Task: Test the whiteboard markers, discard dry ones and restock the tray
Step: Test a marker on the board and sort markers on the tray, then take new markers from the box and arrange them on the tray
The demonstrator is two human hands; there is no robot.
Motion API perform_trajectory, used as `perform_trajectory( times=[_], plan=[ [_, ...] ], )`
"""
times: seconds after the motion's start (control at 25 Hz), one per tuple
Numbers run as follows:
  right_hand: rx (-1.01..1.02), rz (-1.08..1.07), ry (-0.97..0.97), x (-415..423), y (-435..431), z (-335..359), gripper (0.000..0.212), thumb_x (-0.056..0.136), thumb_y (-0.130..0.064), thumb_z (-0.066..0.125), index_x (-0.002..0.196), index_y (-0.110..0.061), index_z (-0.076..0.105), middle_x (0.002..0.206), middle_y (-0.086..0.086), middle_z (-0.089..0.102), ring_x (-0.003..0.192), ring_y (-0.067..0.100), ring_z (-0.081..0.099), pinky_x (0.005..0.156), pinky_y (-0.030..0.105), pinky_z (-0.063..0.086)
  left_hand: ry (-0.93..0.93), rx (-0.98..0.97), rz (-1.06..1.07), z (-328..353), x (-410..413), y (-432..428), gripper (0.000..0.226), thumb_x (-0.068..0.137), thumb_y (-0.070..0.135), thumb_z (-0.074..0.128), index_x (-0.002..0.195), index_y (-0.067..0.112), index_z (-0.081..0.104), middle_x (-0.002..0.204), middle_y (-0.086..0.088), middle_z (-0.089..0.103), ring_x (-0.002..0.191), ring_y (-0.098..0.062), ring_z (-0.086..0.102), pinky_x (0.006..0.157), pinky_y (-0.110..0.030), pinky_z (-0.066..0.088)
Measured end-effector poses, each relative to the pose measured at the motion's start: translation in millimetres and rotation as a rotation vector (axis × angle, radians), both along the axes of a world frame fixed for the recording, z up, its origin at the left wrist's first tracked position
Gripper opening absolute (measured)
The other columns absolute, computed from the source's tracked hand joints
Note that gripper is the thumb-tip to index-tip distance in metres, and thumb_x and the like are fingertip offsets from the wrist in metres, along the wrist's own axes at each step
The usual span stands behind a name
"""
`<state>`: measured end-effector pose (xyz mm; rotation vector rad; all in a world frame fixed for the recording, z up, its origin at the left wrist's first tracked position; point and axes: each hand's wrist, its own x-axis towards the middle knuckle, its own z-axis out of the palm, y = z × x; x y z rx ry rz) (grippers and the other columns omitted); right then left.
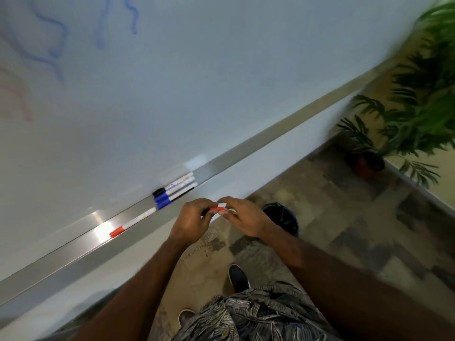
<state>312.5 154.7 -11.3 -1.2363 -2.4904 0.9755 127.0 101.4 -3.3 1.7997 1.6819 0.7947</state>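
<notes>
I hold a red marker (218, 208) between both hands just below the whiteboard's metal tray (73, 249). My left hand (190, 221) grips its red end, and my right hand (242, 216) pinches the white barrel. The marker's middle is hidden by my fingers. On the tray lies a red-capped marker (131, 222) by itself. To its right sits a cluster of three markers (174, 189), one with a black cap and two with blue caps. The whiteboard (172, 94) carries blue squiggles at the upper left and faint red strokes at the left.
A dark bin with a black liner (285, 219) stands on the floor just right of my right hand. A potted palm (403, 124) fills the corner at the right. My shoes (237, 278) stand on patterned floor tiles below.
</notes>
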Motion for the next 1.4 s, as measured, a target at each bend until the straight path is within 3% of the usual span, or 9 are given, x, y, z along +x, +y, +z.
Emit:
perform_trajectory(
  times=[0.2,0.44,0.6,0.68,0.76,0.88,1.08,1.24,1.4],
  plan=[
    [-0.076,-0.201,-0.041,61.4,-3.8,-44.9,0.031,0.097,-0.045,0.046,0.108,-0.022,0.064,0.093,0.004,0.069,0.085,0.027,0.065,0.069,0.041,0.051,0.093,-0.16,-0.13,-32.2,42.9,17.7,0.026,0.091,0.018,0.066,0.117,0.019,0.07,0.114,0.002,0.07,0.095,-0.013,0.066,0.085,-0.032,0.054],
    [-0.13,-0.395,-0.219,129.5,27.2,-65.9,0.028,0.101,-0.036,0.049,0.114,-0.016,0.064,0.102,0.006,0.068,0.089,0.027,0.064,0.067,0.037,0.048,0.317,-0.325,-0.268,-50.6,77.7,37.7,0.035,0.098,0.031,0.056,0.132,0.023,0.059,0.134,0.002,0.061,0.119,-0.018,0.058,0.098,-0.031,0.043],
    [-0.207,-0.453,-0.247,159.6,58.4,-77.6,0.039,0.102,-0.039,0.049,0.131,-0.013,0.053,0.114,0.01,0.064,0.098,0.03,0.062,0.072,0.035,0.047,0.382,-0.342,-0.288,-54.3,97.0,55.9,0.037,0.1,0.033,0.052,0.136,0.024,0.056,0.141,0.002,0.056,0.128,-0.02,0.052,0.105,-0.034,0.04],
    [-0.269,-0.506,-0.247,176.1,70.5,-86.2,0.047,0.102,-0.039,0.047,0.141,-0.012,0.043,0.125,0.015,0.06,0.11,0.034,0.059,0.083,0.038,0.048,0.399,-0.341,-0.287,-55.2,105.5,66.3,0.038,0.1,0.033,0.051,0.136,0.023,0.054,0.142,0.001,0.055,0.13,-0.022,0.049,0.107,-0.035,0.038],
    [-0.296,-0.556,-0.262,190.6,76.0,-92.2,0.045,0.103,-0.031,0.044,0.143,-0.011,0.042,0.132,0.018,0.056,0.119,0.037,0.054,0.095,0.042,0.047,0.41,-0.322,-0.271,-55.0,110.1,75.1,0.039,0.1,0.034,0.051,0.137,0.022,0.053,0.142,-0.001,0.054,0.131,-0.023,0.049,0.108,-0.037,0.037],
    [-0.275,-0.56,-0.265,209.6,71.3,-98.7,0.042,0.102,-0.024,0.043,0.142,-0.011,0.043,0.135,0.017,0.054,0.124,0.036,0.051,0.101,0.044,0.045,0.495,-0.263,-0.296,-63.1,118.2,87.2,0.048,0.098,0.039,0.051,0.142,0.021,0.047,0.149,-0.004,0.047,0.137,-0.025,0.042,0.112,-0.041,0.032],
    [-0.19,-0.47,-0.401,217.4,46.8,-103.9,0.067,0.099,-0.042,0.049,0.155,-0.018,0.021,0.161,0.011,0.024,0.148,0.031,0.021,0.122,0.045,0.018,0.686,-0.141,-0.349,-81.8,125.5,92.8,0.077,0.093,0.065,0.043,0.154,0.022,0.024,0.164,-0.007,0.011,0.152,-0.028,0.006,0.121,-0.049,0.005],
    [-0.12,-0.39,-0.503,208.7,37.4,-102.8,0.085,0.095,-0.054,0.048,0.157,-0.025,-0.001,0.166,0.006,-0.002,0.153,0.029,-0.002,0.123,0.051,0.0,0.759,-0.083,-0.344,-82.1,122.9,87.8,0.09,0.087,0.078,0.036,0.156,0.026,0.011,0.164,-0.005,-0.011,0.151,-0.027,-0.012,0.122,-0.052,-0.005],
    [-0.012,-0.342,-0.501,180.8,32.8,-91.5,0.089,0.093,-0.055,0.052,0.157,-0.028,-0.003,0.166,0.006,-0.004,0.153,0.027,-0.005,0.12,0.054,-0.006,0.769,-0.081,-0.276,-75.4,113.3,78.0,0.093,0.083,0.084,0.027,0.156,0.031,0.001,0.163,-0.002,-0.017,0.15,-0.025,-0.017,0.121,-0.053,-0.007]
  ],
)
